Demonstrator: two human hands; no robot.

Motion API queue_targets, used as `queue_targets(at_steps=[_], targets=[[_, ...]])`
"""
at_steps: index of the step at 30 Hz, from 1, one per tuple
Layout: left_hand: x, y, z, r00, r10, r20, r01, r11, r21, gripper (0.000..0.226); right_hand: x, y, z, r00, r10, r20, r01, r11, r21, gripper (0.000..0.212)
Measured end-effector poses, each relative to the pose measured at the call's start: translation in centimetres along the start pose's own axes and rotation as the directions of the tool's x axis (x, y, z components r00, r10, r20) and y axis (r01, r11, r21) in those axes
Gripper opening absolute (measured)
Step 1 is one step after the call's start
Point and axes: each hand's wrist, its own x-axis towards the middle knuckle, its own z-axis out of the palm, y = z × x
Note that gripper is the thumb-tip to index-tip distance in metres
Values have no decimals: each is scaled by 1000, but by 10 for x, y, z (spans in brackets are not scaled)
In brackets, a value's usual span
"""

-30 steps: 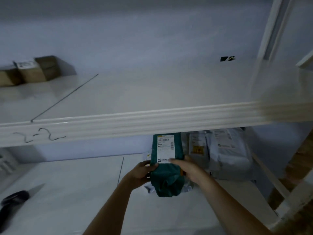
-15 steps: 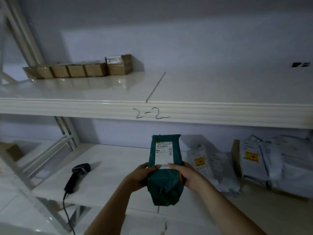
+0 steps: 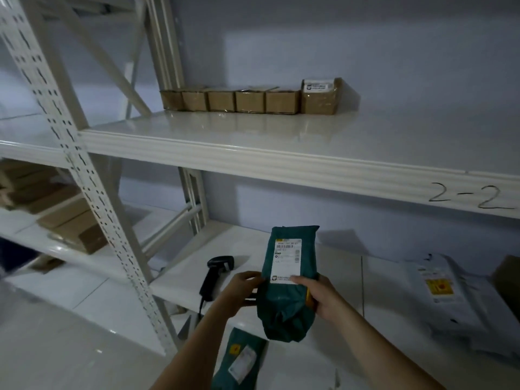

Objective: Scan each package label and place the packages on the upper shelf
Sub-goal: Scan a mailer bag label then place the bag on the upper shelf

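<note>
From the head camera, your left hand (image 3: 242,288) and right hand (image 3: 320,298) both gripped the green package (image 3: 287,299), held upright above the lower shelf (image 3: 183,280), label (image 3: 287,260) facing you. The scanner (image 3: 215,274) lay just left; the upper shelf (image 3: 281,142) carried brown boxes (image 3: 250,101).

The front edge of the upper shelf (image 3: 281,161) bears the handwritten mark "2-2" (image 3: 472,197), at about 3 o'clock in the view. The white label (image 3: 286,260) on the green package (image 3: 284,299) carries a barcode and lines of print too small to read. Labels on the cardboard box (image 3: 319,97) at 12 o'clock and the grey mailer (image 3: 441,291) are equally illegible.
</note>
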Motion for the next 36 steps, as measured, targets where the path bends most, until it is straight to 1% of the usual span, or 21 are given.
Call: queue_targets(at_steps=[4, 8, 10, 13, 15, 17, 19, 20, 22, 24, 26, 28, 30, 32, 34, 36], targets=[[26, -7, -41, 998, -36, -42, 34, 999, -28, 17, 42, 5, 34, 1000, 21, -1, -21, 999, -33, 50], [60, -7, -78, 991, -95, -93, 96, 995, 6, 15, 94, 13, 56, 999, 29, -25, -30, 999, -33, 46], [75, -6, -96, 976, -117, -185, 130, 990, 62, 15, 115, 17, 63, 998, 41, -49, -42, 999, -25, 45], [99, -3, -130, 929, -96, -358, 197, 946, 257, 26, 143, 21, 75, 994, 71, -87, -74, 997, -34, 48], [113, 0, -148, 903, -144, -406, 279, 913, 298, 31, 160, 19, 84, 992, 81, -94, -86, 995, -48, 49], [125, 3, -158, 887, -256, -384, 391, 860, 329, 42, 173, 17, 92, 990, 94, -107, -102, 992, -72, 51], [134, 2, -162, 864, -395, -312, 497, 768, 404, 56, 180, 17, 97, 984, 110, -138, -121, 989, -81, 54], [138, 0, -163, 854, -444, -273, 521, 739, 427, 59, 182, 17, 98, 981, 119, -154, -132, 988, -79, 55], [146, -3, -163, 846, -482, -227, 531, 728, 435, 59, 184, 19, 100, 976, 124, -177, -140, 987, -79, 57], [154, -5, -165, 846, -496, -198, 528, 720, 450, 55, 185, 18, 103, 973, 113, -199, -131, 988, -79, 59], [159, -8, -166, 862, -482, -156, 491, 718, 493, 51, 181, 18, 106, 965, 104, -239, -126, 989, -81, 60], [161, -10, -168, 896, -431, -106, 423, 757, 498, 46, 173, 19, 110, 955, 93, -283, -113, 992, -57, 59], [158, -9, -173, 924, -382, -28, 351, 815, 460, 42, 162, 21, 117, 943, 80, -325, -89, 996, -16, 57], [152, -5, -179, 948, -316, 28, 269, 846, 461, 40, 149, 23, 126, 932, 73, -356, -66, 997, 31, 54], [146, -2, -186, 975, -216, 56, 164, 862, 479, 30, 137, 26, 137, 920, 84, -383, -48, 993, 104, 52], [141, -2, -191, 990, -103, 92, 56, 909, 413, 22, 125, 29, 148, 914, 105, -393, -31, 981, 190, 49]])
